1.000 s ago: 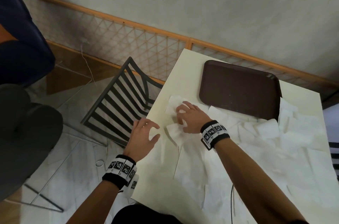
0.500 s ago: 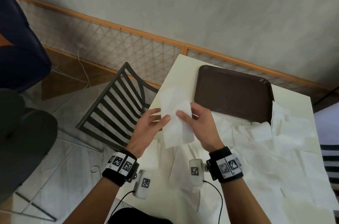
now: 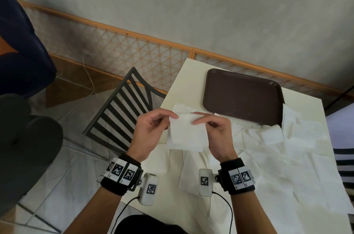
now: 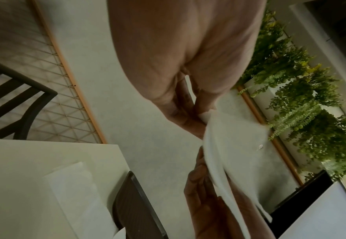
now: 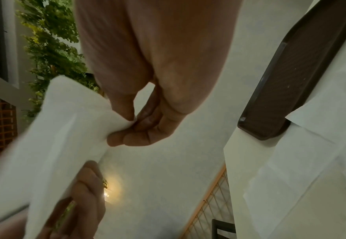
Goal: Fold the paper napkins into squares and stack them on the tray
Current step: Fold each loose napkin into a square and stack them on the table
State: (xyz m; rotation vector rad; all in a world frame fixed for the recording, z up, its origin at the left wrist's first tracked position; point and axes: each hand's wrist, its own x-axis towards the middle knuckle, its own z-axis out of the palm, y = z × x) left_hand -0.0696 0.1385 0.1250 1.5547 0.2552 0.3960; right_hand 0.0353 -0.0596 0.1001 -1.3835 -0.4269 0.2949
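I hold a white paper napkin [image 3: 186, 134] in the air above the table's left edge. My left hand [image 3: 153, 128] pinches its upper left corner and my right hand [image 3: 214, 128] pinches the upper right corner. The napkin hangs down between them, partly folded. In the left wrist view the left hand [image 4: 190, 116] nips the napkin [image 4: 233, 145] between thumb and fingers. The right wrist view has the right hand [image 5: 139, 122] pinching the napkin [image 5: 55, 137] the same way. The brown tray [image 3: 241, 97] lies bare at the table's far side.
Several loose unfolded napkins [image 3: 277, 149] cover the cream table [image 3: 183, 78] in front of the tray and to its right. A dark slatted chair [image 3: 122, 111] stands left of the table. A lattice fence [image 3: 118, 50] and wall run behind.
The right hand lifted a napkin off the table. The left hand came in from the table edge to take its other corner. Both hands now hold it up, raised closer to me.
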